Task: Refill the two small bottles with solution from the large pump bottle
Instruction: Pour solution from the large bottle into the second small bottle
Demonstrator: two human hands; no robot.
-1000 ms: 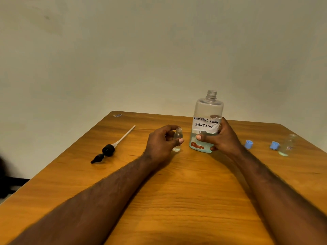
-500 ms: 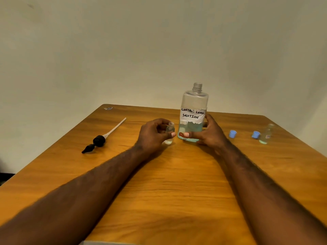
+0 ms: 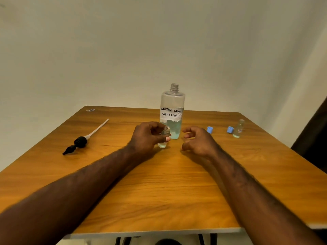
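My left hand [image 3: 147, 137] grips 1 uncapped small bottle [image 3: 164, 138], thumb and fingers pinched around its body; its base rests on or just above the wooden table [image 3: 159, 191], I cannot tell which. A little clear liquid sits in its bottom. My right hand [image 3: 198, 141] is empty, fingers loosely curled and spread, hovering just right of the large bottle [image 3: 172, 112] and not touching it. That bottle stands upright directly behind the small one, neck open, handwritten label "CONTACT LENS SOLUTION", pale blue-green liquid filling roughly its lower third. The black pump head with white dip tube [image 3: 81, 141] lies on its side, well apart to the left. To the right: 2 blue caps [image 3: 210, 129] [image 3: 230, 129], then the second small bottle [image 3: 238, 129], upright, uncapped, just beside the farther cap.
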